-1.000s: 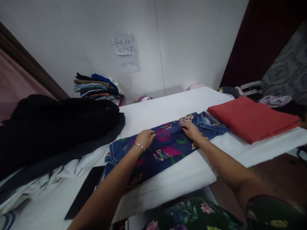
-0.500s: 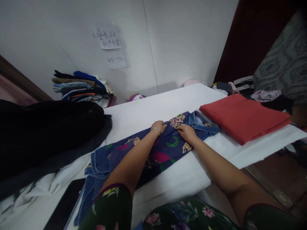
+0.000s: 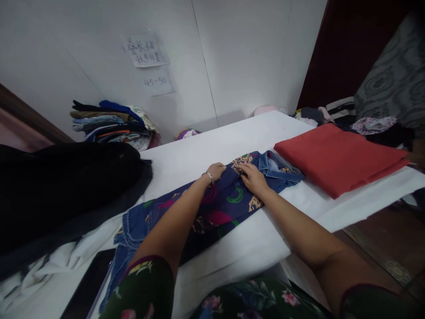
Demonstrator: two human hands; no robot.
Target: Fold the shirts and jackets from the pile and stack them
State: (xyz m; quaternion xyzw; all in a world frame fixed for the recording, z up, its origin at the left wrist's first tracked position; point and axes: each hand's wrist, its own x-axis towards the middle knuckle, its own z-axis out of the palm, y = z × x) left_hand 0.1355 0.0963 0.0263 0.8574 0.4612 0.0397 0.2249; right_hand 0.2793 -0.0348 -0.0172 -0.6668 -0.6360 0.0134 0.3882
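A denim jacket [image 3: 229, 208] with a dark blue printed panel lies folded into a long strip on the white table. Its collar is at the right end, and denim cuffs or hem show at the left. My left hand [image 3: 215, 171], with a bracelet at the wrist, is closed on the jacket's far edge near the middle. Closer to the collar, my right hand [image 3: 254, 178] rests on the printed cloth, fingers stretched out and thumb apart. My left forearm hides part of the jacket.
A folded red cloth [image 3: 338, 159] lies right of the collar. At the left is a black garment heap [image 3: 66, 181], with a dark flat object [image 3: 88, 283] nearer me. Behind it stands a stack of folded clothes [image 3: 113, 120]. More clothes [image 3: 341, 110] lie at the back right.
My right hand has loosened its pinch on the cloth, and its fingers now lie more spread, slightly nearer the far edge. The left hand stays at the far edge.
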